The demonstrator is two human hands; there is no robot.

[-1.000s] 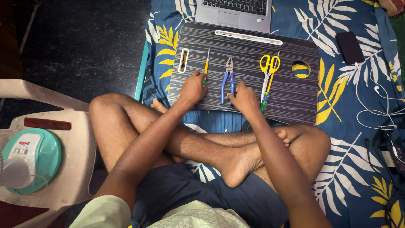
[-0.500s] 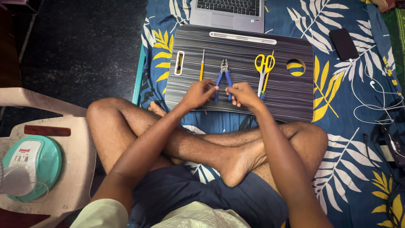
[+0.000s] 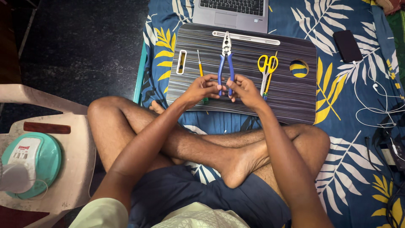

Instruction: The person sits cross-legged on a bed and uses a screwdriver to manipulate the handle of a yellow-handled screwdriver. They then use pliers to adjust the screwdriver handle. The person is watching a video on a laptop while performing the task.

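While both hands meet over the striped lap desk (image 3: 291, 101), the head view shows the left hand (image 3: 202, 88) pinching one blue handle of the pliers (image 3: 226, 63) and the right hand (image 3: 244, 89) pinching the other, each with fingers closed on its grip. The pliers lie along the desk's middle, steel nose pointing away from the person and reaching the white groove (image 3: 253, 39) near the desk's far edge.

Just left of the pliers lies a thin yellow screwdriver (image 3: 199, 65), its lower end hidden behind the left hand. Right of the pliers lie yellow-handled scissors (image 3: 267, 66) with a second screwdriver (image 3: 266, 86) tucked beneath them. Beyond the desk's far edge sits a grey laptop (image 3: 231, 12). A dark phone (image 3: 347, 45) rests on the leaf-patterned sheet (image 3: 358, 160) to the desk's right, with white cables (image 3: 375, 101) trailing below it. Far left of the desk, a teal fan base (image 3: 36, 162) stands on a pale plastic chair (image 3: 74, 147).

Counted: one pair of pliers, one pair of scissors, two screwdrivers, one laptop, one phone.

Compared with half a second earlier, the pliers have moved up the desk, their nose now at the groove, and both hands have slid to the handle ends.
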